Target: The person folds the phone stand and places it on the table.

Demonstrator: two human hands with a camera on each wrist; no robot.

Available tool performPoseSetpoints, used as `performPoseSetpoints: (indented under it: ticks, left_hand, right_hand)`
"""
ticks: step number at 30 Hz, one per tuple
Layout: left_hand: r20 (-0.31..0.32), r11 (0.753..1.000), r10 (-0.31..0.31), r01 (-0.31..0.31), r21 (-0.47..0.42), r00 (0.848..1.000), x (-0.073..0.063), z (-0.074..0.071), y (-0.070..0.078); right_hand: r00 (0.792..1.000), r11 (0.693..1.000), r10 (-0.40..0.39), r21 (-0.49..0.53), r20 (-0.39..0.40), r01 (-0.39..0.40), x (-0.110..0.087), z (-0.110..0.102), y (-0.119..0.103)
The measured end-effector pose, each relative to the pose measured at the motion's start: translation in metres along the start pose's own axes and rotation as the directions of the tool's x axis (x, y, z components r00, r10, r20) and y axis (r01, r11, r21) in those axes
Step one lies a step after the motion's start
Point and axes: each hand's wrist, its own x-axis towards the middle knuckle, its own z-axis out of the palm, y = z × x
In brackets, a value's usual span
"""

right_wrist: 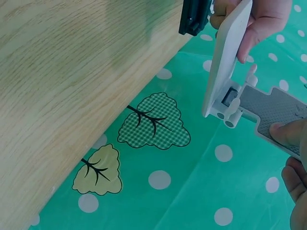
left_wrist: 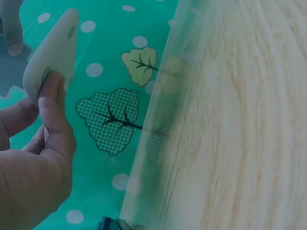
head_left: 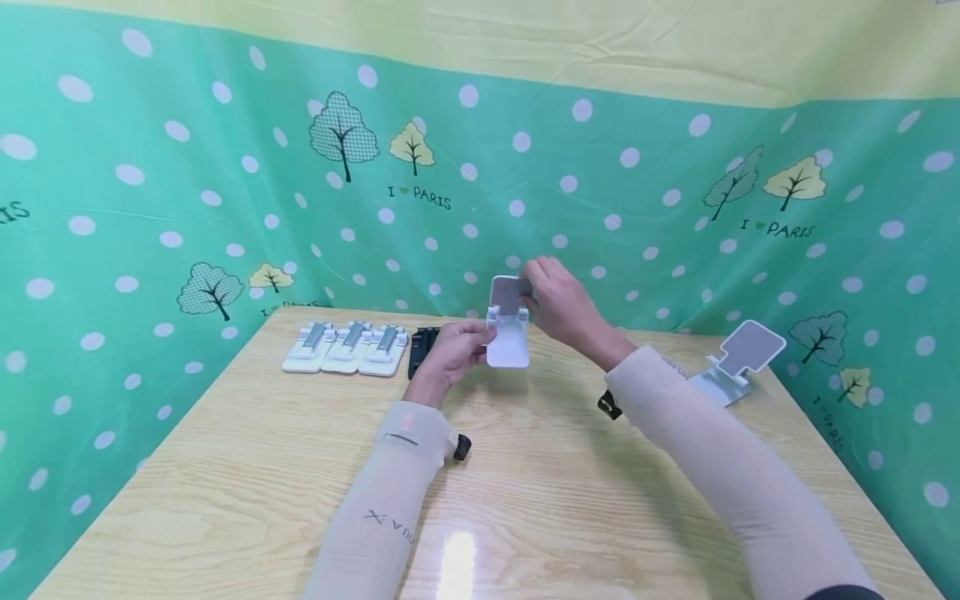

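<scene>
A white folding phone stand [head_left: 508, 346] is held up above the far part of the table, opened out at its hinge. My left hand [head_left: 456, 348] pinches the edge of its white base [right_wrist: 229, 52], thumb on one face and fingers on the other. The right hand [head_left: 564, 302] grips the upper plate, its thumb lying on the grey pad [right_wrist: 273, 111]. In the left wrist view the underside of the base [left_wrist: 56, 55] shows, with small round feet. Part of the upper plate is hidden by the right hand.
Three folded white stands [head_left: 343, 358] lie in a row at the back left of the wooden table [head_left: 525, 492]. Black folded stand parts [head_left: 420, 350] sit beside them, partly behind the left hand. An unfolded white stand [head_left: 752, 347] is at the right. A green curtain [head_left: 525, 192] hangs behind.
</scene>
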Motion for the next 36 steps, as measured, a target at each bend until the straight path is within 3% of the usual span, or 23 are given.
performPoseSetpoints:
  ticks: [24,36]
  left_hand:
    - [-0.017,1.000,-0.003,0.003,0.010,1.000,-0.0024,0.0002,0.0035]
    - [-0.030,0.999,-0.024,0.023,-0.025,0.999,-0.0044,0.0014,0.0085]
  right_hand:
    - [0.998,0.998,0.055,0.040,-0.035,-0.054,-0.0042,0.0021,-0.0022]
    - [0.998,0.999,0.031,0.040,-0.060,-0.029,-0.0081,0.0038,-0.0051]
